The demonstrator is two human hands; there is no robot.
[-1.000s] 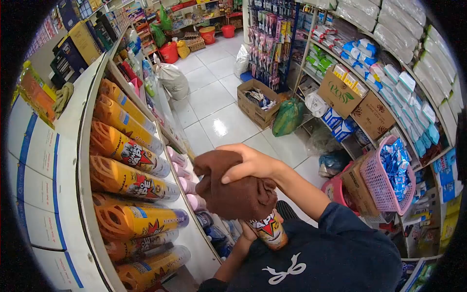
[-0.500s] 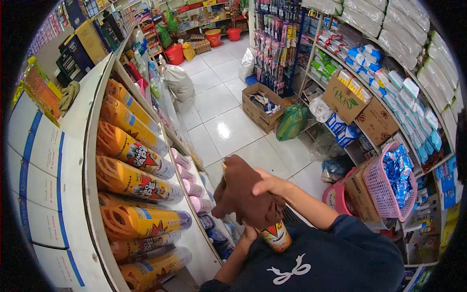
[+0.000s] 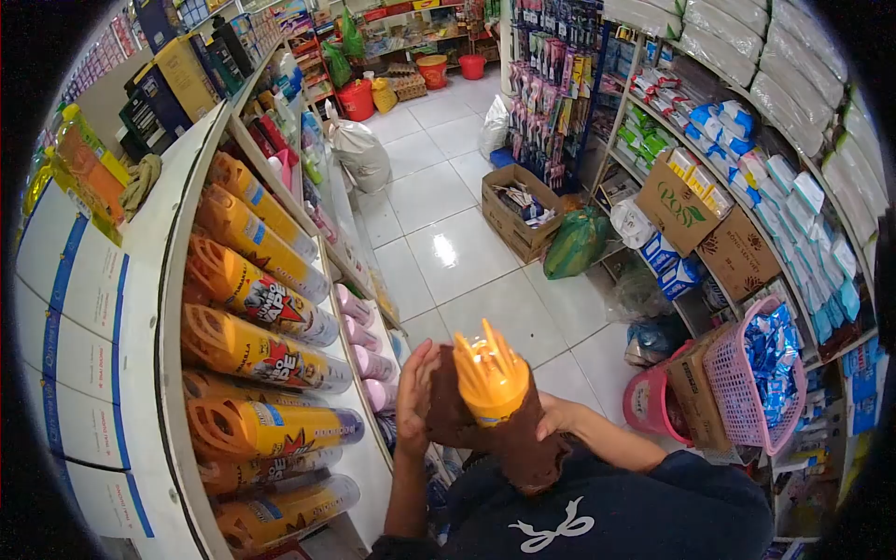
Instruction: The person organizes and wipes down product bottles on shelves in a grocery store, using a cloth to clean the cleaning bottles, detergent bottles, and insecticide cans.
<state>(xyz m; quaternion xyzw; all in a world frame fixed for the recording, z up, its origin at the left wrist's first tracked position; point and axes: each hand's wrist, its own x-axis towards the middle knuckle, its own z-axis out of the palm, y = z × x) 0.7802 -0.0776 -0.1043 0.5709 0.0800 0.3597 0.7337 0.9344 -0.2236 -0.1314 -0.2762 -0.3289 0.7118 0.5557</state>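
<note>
A spray can with an orange, pronged cap stands in front of my chest, cap end up, with a dark brown cloth wrapped about its body. My right hand grips the can from the right through the cloth, thumb in front. On the other side, my left hand is curled against the cloth's left part; some of its fingers are hidden. The can's label is covered by the cloth.
To my left, a white shelf holds several yellow spray cans lying on their sides, with pink-capped cans beyond. A cardboard box and a green bag sit on the tiled floor. At right stands a pink basket of blue packets.
The can has risen out of the cloth, its orange cap now showing on top. My left hand has moved up from beneath to the cloth's left side. The view has shifted slightly.
</note>
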